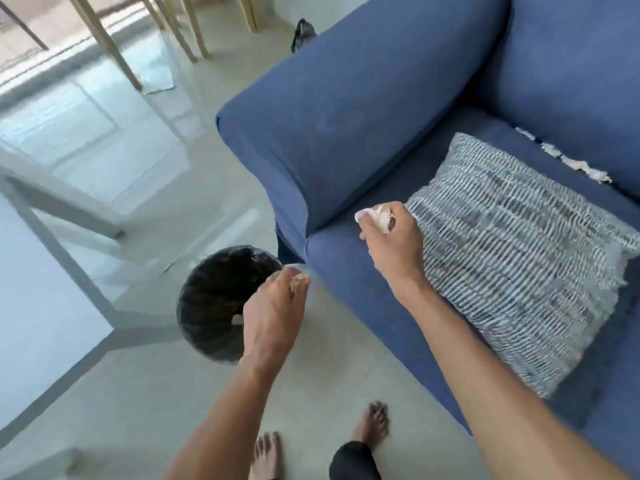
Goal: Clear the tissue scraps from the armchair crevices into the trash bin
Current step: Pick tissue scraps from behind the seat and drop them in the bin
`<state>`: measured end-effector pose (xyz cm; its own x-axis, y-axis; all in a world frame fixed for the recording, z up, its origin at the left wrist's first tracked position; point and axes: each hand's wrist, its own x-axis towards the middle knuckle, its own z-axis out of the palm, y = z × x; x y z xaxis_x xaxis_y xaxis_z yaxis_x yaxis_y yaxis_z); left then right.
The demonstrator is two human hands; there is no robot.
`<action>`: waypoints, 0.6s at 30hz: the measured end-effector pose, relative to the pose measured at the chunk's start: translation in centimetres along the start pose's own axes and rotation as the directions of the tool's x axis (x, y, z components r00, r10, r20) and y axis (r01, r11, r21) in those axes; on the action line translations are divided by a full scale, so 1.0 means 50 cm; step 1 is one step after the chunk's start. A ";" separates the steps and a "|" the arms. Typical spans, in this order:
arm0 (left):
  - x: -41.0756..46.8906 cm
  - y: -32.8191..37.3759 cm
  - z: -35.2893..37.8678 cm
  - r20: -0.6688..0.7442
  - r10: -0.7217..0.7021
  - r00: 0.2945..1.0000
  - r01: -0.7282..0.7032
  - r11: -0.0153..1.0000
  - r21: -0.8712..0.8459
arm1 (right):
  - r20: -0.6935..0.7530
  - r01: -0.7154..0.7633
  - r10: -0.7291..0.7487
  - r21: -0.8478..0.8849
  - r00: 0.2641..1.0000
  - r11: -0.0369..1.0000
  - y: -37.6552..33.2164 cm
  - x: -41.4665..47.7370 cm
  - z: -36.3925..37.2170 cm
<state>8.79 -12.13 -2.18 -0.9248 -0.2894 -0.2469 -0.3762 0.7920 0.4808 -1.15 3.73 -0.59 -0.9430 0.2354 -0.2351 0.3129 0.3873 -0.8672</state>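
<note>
While our left hand [273, 313] pinches a tissue scrap [296, 283] over the trash bin [194, 292], our right hand [393, 244] clutches a wad [381, 216]; we should release both squarely above the opening. More scraps [568, 161] line the back crevice of the armchair [346, 133].

There is only one view, from a wide-angle camera on the person's head. It looks steeply down and a little forward. The floor [138, 393] fills the left, the armchair [346, 109] the right, the trash bin [207, 306] lies between, and the bare feet [372, 424] show at the bottom edge.
</note>
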 end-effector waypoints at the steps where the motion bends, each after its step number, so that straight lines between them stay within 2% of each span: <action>1: -0.009 -0.041 -0.013 -0.007 -0.021 1.000 0.021 1.000 0.011 | 0.041 0.025 -0.024 -0.023 0.999 0.999 0.005 -0.028 0.039; 4: -0.022 -0.141 -0.047 -0.050 -0.079 0.996 0.078 0.997 -0.020 | 0.097 0.058 -0.050 -0.081 0.994 0.995 0.022 -0.097 0.134; 8: -0.037 -0.248 -0.087 -0.123 -0.094 0.988 0.093 0.996 -0.019 | 0.184 0.021 0.008 -0.155 0.983 0.988 0.051 -0.168 0.247; 11: -0.047 -0.312 -0.104 -0.139 -0.092 0.986 0.089 0.996 -0.025 | 0.324 0.021 0.089 -0.320 0.942 0.947 0.061 -0.199 0.304; 13: -0.054 -0.347 -0.112 -0.137 -0.104 0.985 0.101 0.994 -0.029 | 0.404 -0.033 0.215 -0.412 0.889 0.911 0.065 -0.214 0.324; 15: -0.061 -0.372 -0.119 -0.120 -0.117 0.986 0.114 0.993 -0.029 | 0.414 -0.127 0.320 -0.430 0.853 0.894 0.072 -0.224 0.334; 18: -0.066 -0.393 -0.122 -0.106 -0.128 0.986 0.126 0.992 -0.019 | 0.385 -0.152 0.332 -0.429 0.861 0.891 0.087 -0.235 0.335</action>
<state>18.89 -30.02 -5.70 -0.8700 -0.4436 -0.2153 -0.4909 0.7389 0.4616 9.42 -12.28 -8.95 -0.7518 -0.0116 -0.6593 0.4702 0.6915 -0.5484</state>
